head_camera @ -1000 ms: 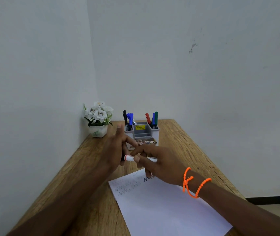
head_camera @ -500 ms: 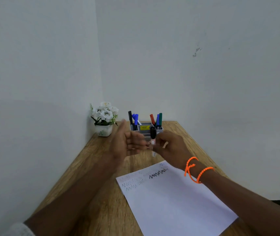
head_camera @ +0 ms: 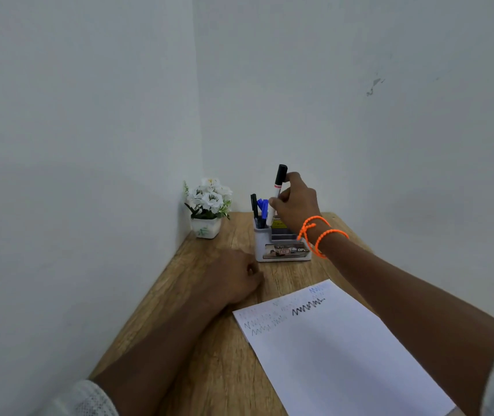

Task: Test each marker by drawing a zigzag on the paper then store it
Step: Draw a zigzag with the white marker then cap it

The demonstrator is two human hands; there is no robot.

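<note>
Right hand (head_camera: pixel 295 205) pinches the capped black marker (head_camera: pixel 277 190) over the organizer (head_camera: pixel 281 244); storing step, next lower it into a slot.

Black-capped white marker (head_camera: pixel 277 187); orange bracelets (head_camera: pixel 319 235); paper (head_camera: pixel 338 352) white, zigzags black, seemingly blue.
</note>
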